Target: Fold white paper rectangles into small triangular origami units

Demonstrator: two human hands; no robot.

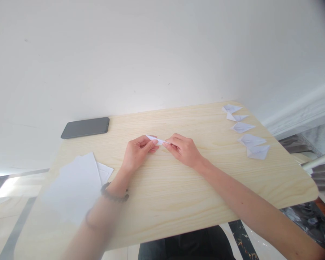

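Observation:
A small folded piece of white paper (156, 139) is pinched between both my hands above the middle of the light wooden table (178, 195). My left hand (137, 152) grips its left end with thumb and fingers closed; a dark bead bracelet sits on that wrist. My right hand (183, 149) pinches the right end, fingers curled. The paper hovers just over the tabletop.
A dark phone (86, 127) lies at the table's back left. Flat white sheets (76, 182) are stacked at the left front. Several folded paper shapes (246, 131) line the right back edge. A white wall rises behind the table.

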